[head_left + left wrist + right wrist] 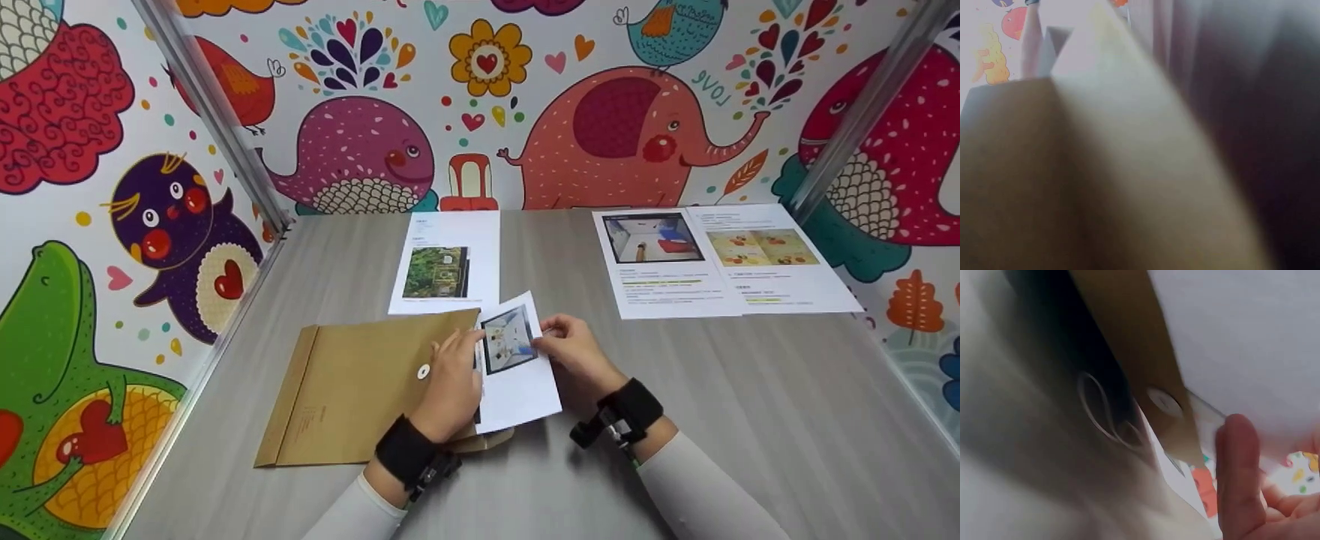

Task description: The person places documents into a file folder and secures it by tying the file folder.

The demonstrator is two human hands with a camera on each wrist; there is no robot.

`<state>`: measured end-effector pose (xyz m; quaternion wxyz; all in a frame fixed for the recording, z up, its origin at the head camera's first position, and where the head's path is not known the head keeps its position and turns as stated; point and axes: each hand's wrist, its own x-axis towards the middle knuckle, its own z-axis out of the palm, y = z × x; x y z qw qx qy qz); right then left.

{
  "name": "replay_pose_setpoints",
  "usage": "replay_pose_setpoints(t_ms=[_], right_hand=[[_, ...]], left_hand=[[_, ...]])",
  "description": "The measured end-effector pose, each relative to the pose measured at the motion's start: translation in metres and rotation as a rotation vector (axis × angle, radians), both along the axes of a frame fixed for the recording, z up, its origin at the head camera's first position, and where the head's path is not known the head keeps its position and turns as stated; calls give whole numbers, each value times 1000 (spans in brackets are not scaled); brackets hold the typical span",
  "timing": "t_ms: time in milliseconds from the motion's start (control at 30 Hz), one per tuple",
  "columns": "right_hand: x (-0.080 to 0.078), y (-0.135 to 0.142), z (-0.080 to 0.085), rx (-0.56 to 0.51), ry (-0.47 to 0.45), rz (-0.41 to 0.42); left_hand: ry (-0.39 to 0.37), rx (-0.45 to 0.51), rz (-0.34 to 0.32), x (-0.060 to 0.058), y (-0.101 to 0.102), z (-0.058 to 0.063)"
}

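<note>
Pinching the printed sheet [517,401] by its right edge with the right hand [583,356], at the right end of the brown string-tie envelope [356,394]. Resting the left hand [452,382] across both, with fingers extended; cannot tell whether gripping underneath.

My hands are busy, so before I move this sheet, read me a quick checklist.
1. Right hand on the sheet: ok, pinching its edge.
2. Left hand on the envelope: ok, resting near the flap side.
3. Flap open: ok, it sticks out beneath the sheet.
4. String loose: ok, a slack loop shows.
5. How much of the sheet is inside: cannot tell, the left hand hides that edge.
6. Picture page behind, clear of the envelope: cannot tell, they overlap in view.
</note>
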<state>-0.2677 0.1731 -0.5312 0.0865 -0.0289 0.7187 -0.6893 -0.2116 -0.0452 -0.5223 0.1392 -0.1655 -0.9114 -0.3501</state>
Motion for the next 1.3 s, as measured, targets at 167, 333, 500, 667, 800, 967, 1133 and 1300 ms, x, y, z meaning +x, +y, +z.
replay_pose_setpoints(t_ms=[167,333,500,667,800,967,1133,1300], right_hand=[[-3,16,9,-96,-60,57],[0,12,9,-124,-95,81],[9,-4,7,-115,-78,94],[17,-15,9,-77,-56,61],[23,-24,11,39,-20,62],[29,-30,16,198,71,-6],[34,-36,19,238,121,-55],[37,-45,11,381,262,-30]], left_hand=[[3,22,33,0,-2,1],[5,25,65,0,-1,1],[44,-16,52,6,2,5],[85,-87,-9,14,10,8],[92,-120,-50,16,14,7],[98,-120,-34,15,14,8],[76,-110,-24,15,13,10],[116,-84,-44,19,20,14]])
